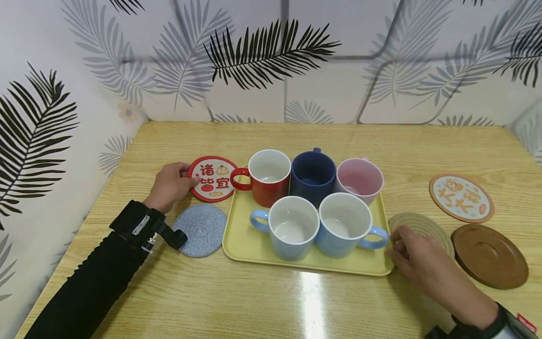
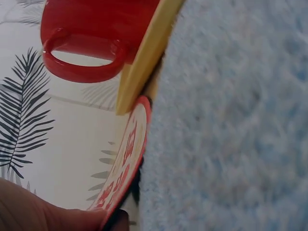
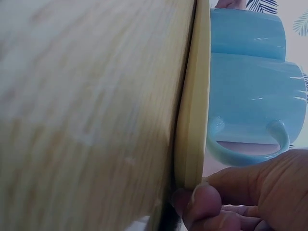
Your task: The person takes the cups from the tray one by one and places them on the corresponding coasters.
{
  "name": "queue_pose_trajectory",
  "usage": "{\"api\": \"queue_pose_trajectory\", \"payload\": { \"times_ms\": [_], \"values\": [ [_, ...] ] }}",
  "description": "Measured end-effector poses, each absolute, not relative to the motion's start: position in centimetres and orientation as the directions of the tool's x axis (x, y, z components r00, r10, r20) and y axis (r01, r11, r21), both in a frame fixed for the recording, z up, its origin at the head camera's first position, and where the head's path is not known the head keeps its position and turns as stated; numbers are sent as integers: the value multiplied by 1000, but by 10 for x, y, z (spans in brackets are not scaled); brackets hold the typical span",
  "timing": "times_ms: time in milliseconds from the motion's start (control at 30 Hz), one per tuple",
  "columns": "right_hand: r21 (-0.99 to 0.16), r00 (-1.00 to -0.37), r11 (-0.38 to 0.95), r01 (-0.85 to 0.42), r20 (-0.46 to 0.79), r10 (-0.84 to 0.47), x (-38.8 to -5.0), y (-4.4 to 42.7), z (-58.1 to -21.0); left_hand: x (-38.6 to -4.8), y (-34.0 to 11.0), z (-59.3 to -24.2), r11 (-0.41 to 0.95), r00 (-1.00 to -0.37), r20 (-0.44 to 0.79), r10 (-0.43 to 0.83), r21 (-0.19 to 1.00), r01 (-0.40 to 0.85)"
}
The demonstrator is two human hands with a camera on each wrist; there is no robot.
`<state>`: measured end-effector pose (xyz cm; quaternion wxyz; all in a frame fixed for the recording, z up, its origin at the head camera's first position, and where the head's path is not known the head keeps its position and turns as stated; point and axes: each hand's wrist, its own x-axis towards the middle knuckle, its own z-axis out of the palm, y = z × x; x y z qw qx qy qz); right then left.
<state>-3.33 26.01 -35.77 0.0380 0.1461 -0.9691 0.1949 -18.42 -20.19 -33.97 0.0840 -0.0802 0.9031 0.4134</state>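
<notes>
The left hand (image 1: 170,184) pinches the left edge of a round red-rimmed coaster (image 1: 220,192); in the left wrist view the thumb (image 2: 72,219) lies on its printed face. Just right of that coaster is a yellow tray (image 1: 250,252) bearing a red mug (image 1: 269,190), a dark blue mug (image 1: 312,176), a pink mug (image 1: 360,178) and two light blue mugs (image 1: 294,235). At the tray's front right corner, the right hand (image 1: 427,268) has its curled fingers against the rim; the right wrist view shows thumb and fingertips gripping the tray edge (image 3: 192,163).
A grey-blue felt coaster (image 1: 201,230) lies below the left hand. On the right are a woven coaster (image 1: 423,226), partly behind the right hand, an orange-printed coaster (image 1: 461,197) and a brown round coaster (image 1: 489,256). A leaf-patterned cloth (image 1: 254,103) hangs behind the table.
</notes>
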Motion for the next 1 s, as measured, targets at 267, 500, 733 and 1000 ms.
{"api": "queue_pose_trajectory", "payload": {
  "times_ms": [267,500,733,1000],
  "values": [
    [-351,-952,886,-304,151,-267,-33,260,-360,-185,-204,-337,501,-971,-179,-159,833,-235],
    [-351,-949,883,-310,161,-269,-32,259,-360,-179,-204,-327,314,-972,-121,-203,932,-182],
    [-376,-957,881,-287,160,-243,-32,258,-360,-169,-195,-310,197,-976,-82,-204,973,-123],
    [-383,-959,881,-277,162,-231,-31,258,-360,-159,-183,-298,165,-979,-75,-188,980,-107]
  ]
}}
